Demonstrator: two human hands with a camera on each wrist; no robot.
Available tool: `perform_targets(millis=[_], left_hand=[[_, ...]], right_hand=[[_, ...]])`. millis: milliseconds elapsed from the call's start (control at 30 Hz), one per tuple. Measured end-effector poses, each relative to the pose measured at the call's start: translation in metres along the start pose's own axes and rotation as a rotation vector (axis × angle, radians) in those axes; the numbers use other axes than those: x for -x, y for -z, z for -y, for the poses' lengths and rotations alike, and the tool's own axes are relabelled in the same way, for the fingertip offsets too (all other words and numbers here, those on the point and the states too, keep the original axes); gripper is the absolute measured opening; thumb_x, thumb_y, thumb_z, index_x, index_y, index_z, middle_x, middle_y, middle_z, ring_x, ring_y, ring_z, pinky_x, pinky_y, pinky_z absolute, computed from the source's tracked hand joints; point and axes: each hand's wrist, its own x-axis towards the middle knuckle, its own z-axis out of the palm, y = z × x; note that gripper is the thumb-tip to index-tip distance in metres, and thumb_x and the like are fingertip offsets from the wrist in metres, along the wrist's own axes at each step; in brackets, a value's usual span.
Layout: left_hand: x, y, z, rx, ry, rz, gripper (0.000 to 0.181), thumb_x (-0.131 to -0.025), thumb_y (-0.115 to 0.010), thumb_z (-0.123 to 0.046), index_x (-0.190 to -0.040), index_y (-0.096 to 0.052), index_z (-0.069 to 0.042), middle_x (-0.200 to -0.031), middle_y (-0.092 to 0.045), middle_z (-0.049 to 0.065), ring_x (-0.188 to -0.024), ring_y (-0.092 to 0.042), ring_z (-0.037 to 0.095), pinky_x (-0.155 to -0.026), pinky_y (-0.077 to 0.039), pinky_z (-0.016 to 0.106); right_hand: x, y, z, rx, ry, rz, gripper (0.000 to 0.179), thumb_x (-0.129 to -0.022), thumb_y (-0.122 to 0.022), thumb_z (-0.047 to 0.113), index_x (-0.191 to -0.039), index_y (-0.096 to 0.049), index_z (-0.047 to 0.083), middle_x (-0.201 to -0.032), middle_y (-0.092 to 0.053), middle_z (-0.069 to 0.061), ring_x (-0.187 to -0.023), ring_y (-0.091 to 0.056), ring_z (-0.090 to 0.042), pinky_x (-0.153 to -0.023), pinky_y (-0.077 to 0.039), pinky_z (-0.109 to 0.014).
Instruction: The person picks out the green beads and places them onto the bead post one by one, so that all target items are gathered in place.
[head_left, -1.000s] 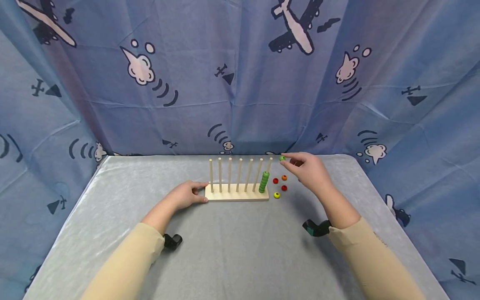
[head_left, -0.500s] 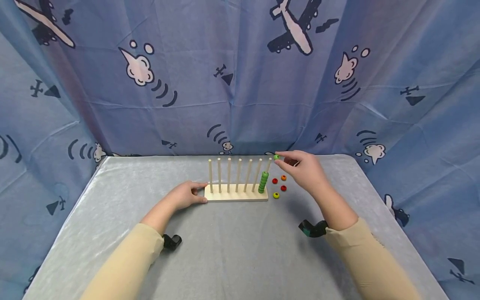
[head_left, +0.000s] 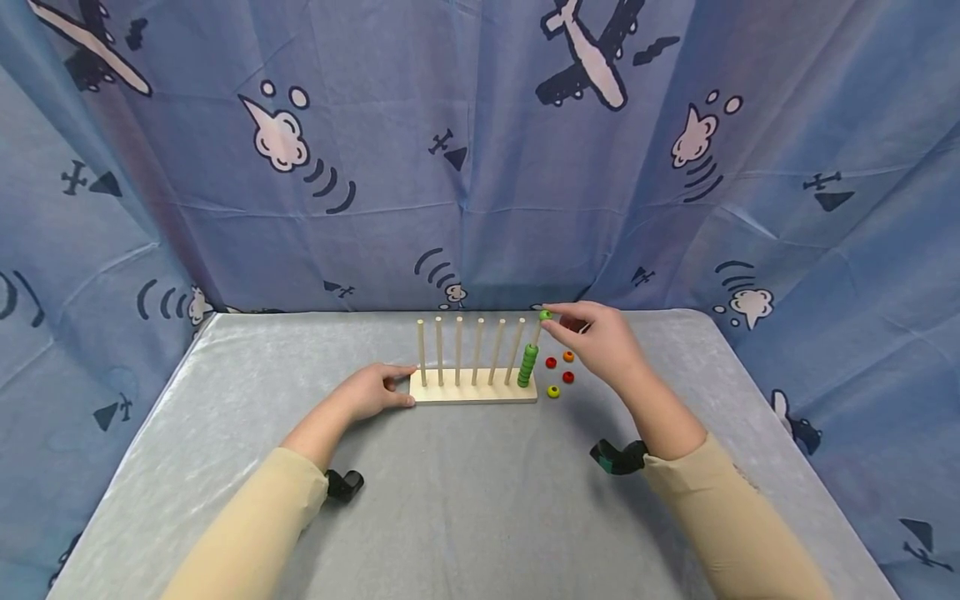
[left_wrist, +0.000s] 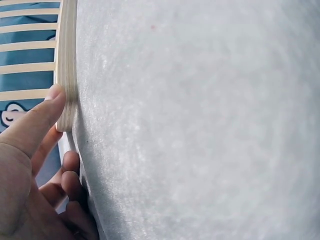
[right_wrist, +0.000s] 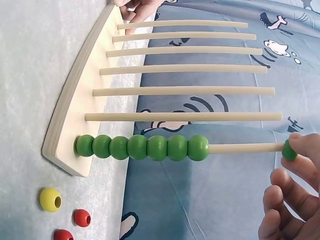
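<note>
A wooden bead rack (head_left: 472, 393) with several upright pegs stands on the table. Several green beads (right_wrist: 157, 147) are stacked on its rightmost peg (right_wrist: 245, 148). My right hand (head_left: 600, 337) pinches one more green bead (head_left: 545, 316) between thumb and index finger. In the right wrist view that bead (right_wrist: 289, 150) sits right at the tip of this peg. With thumb and fingers, my left hand (head_left: 371, 390) grips the left end of the rack's base (left_wrist: 67, 65); the thumb lies along its front edge in the left wrist view.
Right of the rack lie a yellow bead (head_left: 553, 392), two red beads (head_left: 551, 362) and an orange bead (head_left: 568, 356) on the grey tablecloth (head_left: 480, 492). A blue patterned curtain (head_left: 375, 233) hangs behind the table's far edge.
My right hand has moved left, carrying the green bead from beside the rightmost peg to its tip. My left hand and the rack have stayed in place.
</note>
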Motion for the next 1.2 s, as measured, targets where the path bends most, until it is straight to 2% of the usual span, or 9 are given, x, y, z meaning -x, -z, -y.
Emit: perform_targets(millis=[300, 667, 933, 1200], left_hand=[[-0.001, -0.001, 0.001, -0.012, -0.001, -0.006, 0.062, -0.084, -0.08, -0.033, -0.141, -0.058, -0.02, -0.085, -0.051, 0.004, -0.077, -0.045, 0.018, -0.07, -0.036, 0.034], [-0.001, -0.001, 0.002, -0.018, -0.005, -0.006, 0.062, -0.085, -0.079, -0.032, -0.141, -0.058, -0.018, -0.085, -0.05, 0.004, -0.078, -0.045, 0.018, -0.07, -0.036, 0.034], [-0.002, -0.002, 0.001, -0.004, 0.013, -0.006, 0.062, -0.084, -0.08, -0.033, -0.141, -0.058, -0.021, -0.085, -0.051, 0.004, -0.078, -0.046, 0.018, -0.071, -0.037, 0.035], [-0.003, -0.002, 0.002, -0.011, 0.003, -0.008, 0.062, -0.084, -0.079, -0.033, -0.141, -0.058, -0.02, -0.085, -0.051, 0.004, -0.077, -0.045, 0.018, -0.07, -0.036, 0.034]], right_hand=[[-0.001, -0.003, 0.001, 0.004, -0.002, 0.007, 0.032, -0.093, -0.071, 0.031, -0.124, -0.072, 0.022, -0.088, -0.064, -0.002, -0.075, -0.057, -0.02, -0.061, -0.048, -0.037], [-0.004, -0.01, -0.004, 0.05, -0.042, 0.071, 0.036, -0.094, -0.07, 0.033, -0.126, -0.07, 0.019, -0.088, -0.064, -0.004, -0.075, -0.054, -0.021, -0.059, -0.045, -0.036], [-0.001, -0.018, -0.012, 0.055, -0.052, 0.113, 0.039, -0.093, -0.07, 0.034, -0.128, -0.07, 0.016, -0.098, -0.068, -0.004, -0.081, -0.059, -0.02, -0.061, -0.048, -0.034], [0.002, -0.03, -0.021, 0.002, -0.085, 0.157, 0.038, -0.094, -0.07, 0.031, -0.127, -0.069, 0.014, -0.084, -0.066, -0.005, -0.063, -0.058, -0.023, -0.058, -0.048, -0.035]])
